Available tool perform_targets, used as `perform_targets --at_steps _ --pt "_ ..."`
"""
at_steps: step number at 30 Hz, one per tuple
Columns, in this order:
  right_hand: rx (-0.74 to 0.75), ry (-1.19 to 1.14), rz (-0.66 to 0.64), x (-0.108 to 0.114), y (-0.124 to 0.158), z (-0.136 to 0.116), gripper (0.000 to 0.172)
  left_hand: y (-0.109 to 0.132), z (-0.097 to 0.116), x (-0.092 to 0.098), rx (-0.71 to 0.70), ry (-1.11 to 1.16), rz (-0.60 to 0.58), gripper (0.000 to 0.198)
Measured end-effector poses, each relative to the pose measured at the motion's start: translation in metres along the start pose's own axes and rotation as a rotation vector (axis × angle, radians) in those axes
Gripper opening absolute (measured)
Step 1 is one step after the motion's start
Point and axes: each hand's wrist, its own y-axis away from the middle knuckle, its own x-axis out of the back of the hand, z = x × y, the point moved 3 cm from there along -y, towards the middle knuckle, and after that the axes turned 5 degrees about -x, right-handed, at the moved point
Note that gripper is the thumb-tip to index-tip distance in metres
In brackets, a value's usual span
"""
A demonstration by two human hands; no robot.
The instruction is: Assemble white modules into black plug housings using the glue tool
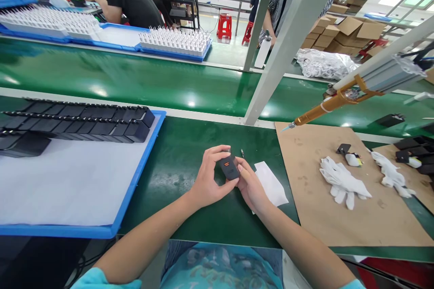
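Between both hands, above the green tabletop, is a small black plastic case (229, 169) with an orange mark on its face. My left hand (210, 175) grips it from the left, fingers over the top edge and thumb at the lower edge. My right hand (249, 183) holds its right side with fingers closed against it. Just right of the hands lies a white sheet of paper (270, 184) on the table, partly covered by my right hand. A thin, dark pen-like object (242, 153) pokes out behind the right fingers.
At left a blue tray (140, 180) lined with white paper carries rows of black cases (101, 119). Brown cardboard (315, 230) at right bears white gloves (344, 180) and small black parts. An orange-bodied tool (318, 113) hangs over it. A slanted metal post (281, 49) rises behind.
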Motion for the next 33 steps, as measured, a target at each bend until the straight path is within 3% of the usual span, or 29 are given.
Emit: perform_targets --at_steps 23,29,33 --pt "0.064 0.001 0.117 0.004 0.003 -0.007 0.030 0.003 -0.006 -0.005 0.066 -0.044 -0.019 0.056" --pt "0.184 0.104 0.231 0.006 0.004 -0.010 0.039 0.005 -0.011 -0.010 0.096 -0.136 -0.079 0.056" --pt "0.200 0.120 0.221 0.005 0.004 -0.010 0.042 0.006 -0.013 -0.010 0.142 -0.146 -0.100 0.061"
